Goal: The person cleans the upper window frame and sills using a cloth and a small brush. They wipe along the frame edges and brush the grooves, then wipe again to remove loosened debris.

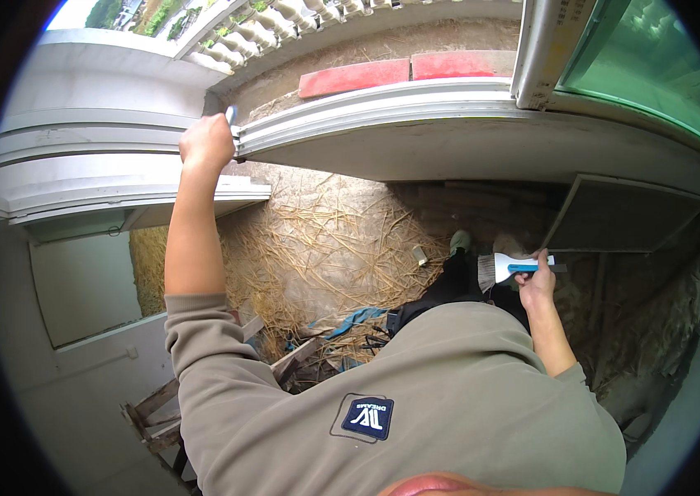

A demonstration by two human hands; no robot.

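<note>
My left hand [208, 140] is closed in a fist at the corner of the white window frame [383, 103]. A small blue-and-white end [232, 114] sticks out of the fist; the rest of that object is hidden, so its kind does not show. Low on the right, beside my body, my right hand [538, 281] grips a brush [517, 267] by its white-and-blue handle. The brush's bristles point left, towards my dark trousers, apart from the frame.
Two red slabs [354, 78] lie beyond the sill, before a balustrade [276, 29]. Straw [342, 231] litters the floor. A framed screen panel [627, 215] leans under the sill at right. Wooden boards [296, 360] and blue cloth [356, 322] lie at lower left.
</note>
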